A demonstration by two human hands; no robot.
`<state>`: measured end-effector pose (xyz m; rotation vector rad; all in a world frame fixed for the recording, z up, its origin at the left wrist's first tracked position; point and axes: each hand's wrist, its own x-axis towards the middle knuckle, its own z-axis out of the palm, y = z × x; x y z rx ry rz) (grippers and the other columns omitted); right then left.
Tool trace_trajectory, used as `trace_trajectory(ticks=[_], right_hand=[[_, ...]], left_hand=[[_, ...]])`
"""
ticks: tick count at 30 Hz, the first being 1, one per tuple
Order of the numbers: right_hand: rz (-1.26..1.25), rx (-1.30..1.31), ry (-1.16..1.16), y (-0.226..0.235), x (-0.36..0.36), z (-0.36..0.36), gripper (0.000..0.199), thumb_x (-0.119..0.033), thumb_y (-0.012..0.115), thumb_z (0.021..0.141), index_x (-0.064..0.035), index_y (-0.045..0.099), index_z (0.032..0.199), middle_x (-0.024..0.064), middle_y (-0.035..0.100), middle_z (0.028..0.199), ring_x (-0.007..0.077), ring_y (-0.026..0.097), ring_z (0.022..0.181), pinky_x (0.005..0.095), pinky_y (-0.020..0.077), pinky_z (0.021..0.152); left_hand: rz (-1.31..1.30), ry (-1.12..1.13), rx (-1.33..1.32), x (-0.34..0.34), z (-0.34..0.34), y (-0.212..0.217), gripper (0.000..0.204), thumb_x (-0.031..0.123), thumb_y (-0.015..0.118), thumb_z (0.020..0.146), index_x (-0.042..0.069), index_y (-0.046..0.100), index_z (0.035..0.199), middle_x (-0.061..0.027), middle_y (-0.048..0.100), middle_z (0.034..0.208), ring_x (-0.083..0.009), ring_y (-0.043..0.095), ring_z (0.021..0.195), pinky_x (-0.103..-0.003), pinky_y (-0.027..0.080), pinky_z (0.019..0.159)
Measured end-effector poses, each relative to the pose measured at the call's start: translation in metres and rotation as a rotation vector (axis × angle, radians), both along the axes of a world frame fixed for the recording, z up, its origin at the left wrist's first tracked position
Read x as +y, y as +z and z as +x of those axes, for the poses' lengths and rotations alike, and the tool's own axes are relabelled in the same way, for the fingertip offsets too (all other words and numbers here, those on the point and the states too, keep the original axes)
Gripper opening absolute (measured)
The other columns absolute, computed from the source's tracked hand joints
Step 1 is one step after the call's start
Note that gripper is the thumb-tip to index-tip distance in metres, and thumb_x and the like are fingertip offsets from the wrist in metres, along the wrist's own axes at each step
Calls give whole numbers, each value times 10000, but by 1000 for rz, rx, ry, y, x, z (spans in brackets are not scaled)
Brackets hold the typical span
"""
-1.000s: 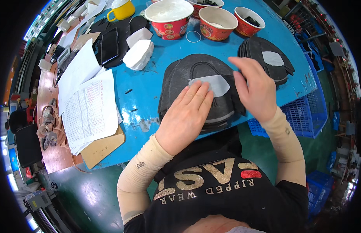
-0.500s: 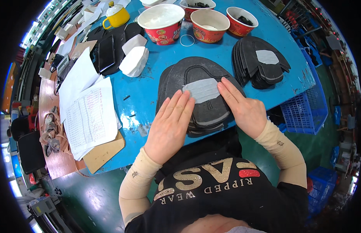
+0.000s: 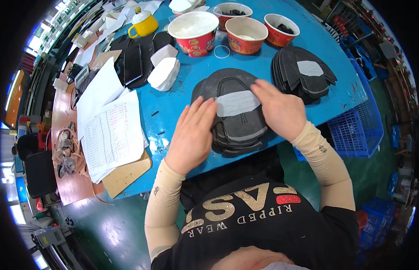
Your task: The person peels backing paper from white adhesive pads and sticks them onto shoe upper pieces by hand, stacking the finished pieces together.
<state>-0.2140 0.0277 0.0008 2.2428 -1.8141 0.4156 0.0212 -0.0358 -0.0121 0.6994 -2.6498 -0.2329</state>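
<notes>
A stack of dark grey foam-like pieces (image 3: 238, 128) with rounded outlines lies near the front edge of the blue table. Across its top piece sits a pale grey rectangular patch (image 3: 237, 104). My left hand (image 3: 191, 135) rests along the stack's left side, fingers straight and pointing away from me. On the opposite side, my right hand (image 3: 281, 109) has its fingers stretched over the upper right edge, beside the patch. Both hands are open, one on either side of the stack, and neither grips anything. The right thumb is mostly hidden.
A second stack of dark pieces (image 3: 304, 74) with a pale patch stands to the right. Paper tubs (image 3: 193, 33) line the back, beside a yellow pot (image 3: 144, 24). White folded pads (image 3: 164, 74), a phone (image 3: 133, 65) and printed sheets (image 3: 112, 132) lie left. A blue crate (image 3: 355, 130) is at right.
My hands have moved outward from the pale patch toward the two sides of the stack. The right hand has turned more across the far right edge. The whole view has shifted slightly.
</notes>
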Motion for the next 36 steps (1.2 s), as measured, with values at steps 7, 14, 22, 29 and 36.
trace_trajectory(ticks=[7, 14, 22, 29, 36], right_hand=[[-33, -224, -242, -7, 14, -10, 342, -294, 734, 739, -46, 613, 942, 75, 633, 920, 270, 641, 724, 312, 513, 594], [-217, -696, -255, -5, 15, -3, 249, -132, 721, 737, -63, 592, 938, 75, 604, 804, 235, 623, 699, 321, 491, 588], [-82, -1243, -232, 60, 6, -117, 124, -204, 573, 916, -88, 588, 958, -95, 529, 762, -19, 450, 675, 148, 332, 552], [489, -942, -555, 29, -13, -258, 111, -180, 605, 877, -82, 609, 928, -34, 579, 816, 45, 523, 726, 220, 414, 614], [-249, -380, -508, 45, -11, -156, 268, -189, 697, 787, -19, 645, 988, 18, 616, 898, 108, 576, 825, 273, 471, 718]], left_hand=[[179, 89, 210, 22, 22, -2, 567, -131, 363, 763, -38, 405, 1320, -202, 430, 1354, -366, 357, 1308, -427, 266, 1083], [272, 122, 501, 43, 22, -9, 466, -134, 381, 797, -58, 458, 1250, -224, 475, 1281, -333, 520, 1136, -389, 417, 947], [881, 271, 1170, 64, 21, -8, 284, 38, 453, 945, 40, 339, 1205, -119, 444, 1075, -238, 614, 868, -282, 521, 712], [1105, 171, 1165, 56, -9, 3, 231, 40, 615, 862, 60, 455, 1028, -54, 523, 905, -206, 566, 873, -304, 447, 765], [1151, 290, 1188, 45, -26, 13, 212, -17, 658, 812, 40, 517, 960, -63, 595, 917, -108, 549, 817, -243, 455, 730]])
